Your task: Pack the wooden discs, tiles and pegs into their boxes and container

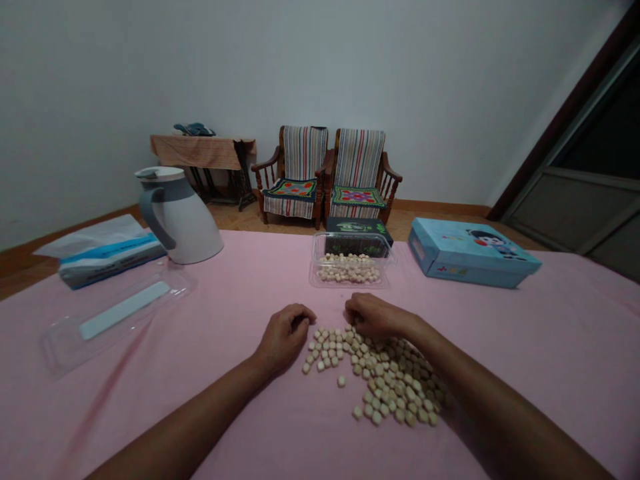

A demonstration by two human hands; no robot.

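Note:
A heap of several small pale beige pieces [385,380] lies on the pink tablecloth [525,347] before me. My left hand [284,337] rests at the heap's left edge with its fingers curled under; what they hold, if anything, is hidden. My right hand [373,316] lies at the heap's far edge, fingers bent down onto the pieces. Just beyond both hands stands a clear plastic tub [350,261] partly filled with the same pieces.
A white jug [175,213] stands at the far left beside a blue-and-white box [107,257]. A clear plastic lid [115,313] lies nearer. A dark box [357,230] sits behind the tub, a blue cartoon box [470,252] to its right. Two striped chairs [327,175] stand behind.

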